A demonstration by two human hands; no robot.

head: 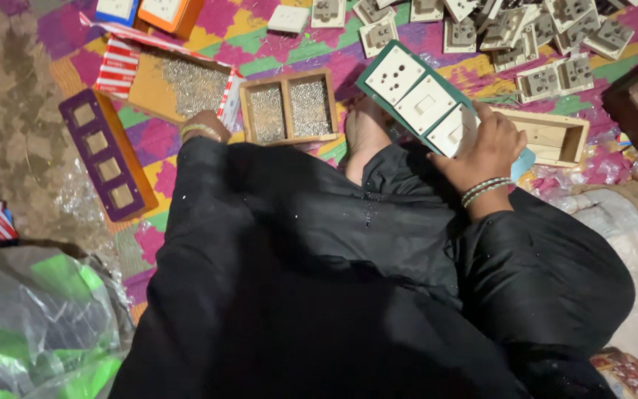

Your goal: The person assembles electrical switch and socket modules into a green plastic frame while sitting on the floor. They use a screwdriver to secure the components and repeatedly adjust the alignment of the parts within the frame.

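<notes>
right hand [486, 148]: fingers curled over near end of green switch plate [422, 102], gripping it; beaded bangles on the wrist.
green switch plate: long green frame with white modules fitted — one socket, rocker switches next to it. Lies tilted, far end pointing up-left, near end under the right hand, above the black-clothed lap.
left hand [202, 125]: mostly hidden behind black sleeve; only the back of the wrist with a bangle shows. Cannot tell if it is open or closed, or if it holds anything. Sits just beside the striped cardboard box [171, 80].
striped cardboard box: red-white striped flaps, open, holds a pile of small metal screws.
wooden two-part tray [288, 107]: between the two hands, both compartments filled with small screws.
foot [363, 137]: bare, pokes out from the black garment, just below the plate.
empty wooden box [551, 139]: right of the right hand, touching the plate's near end or just behind it; cannot tell which.
purple frame [105, 154]: on orange backing, four square cut-outs, left of the lap.
loose modules [526, 29]: heap of white socket/switch inserts along the top edge.
floor cover [260, 55]: multicoloured patterned mat under everything.
plastic bag [38, 325]: green-clear, crumpled, bottom left.
</notes>
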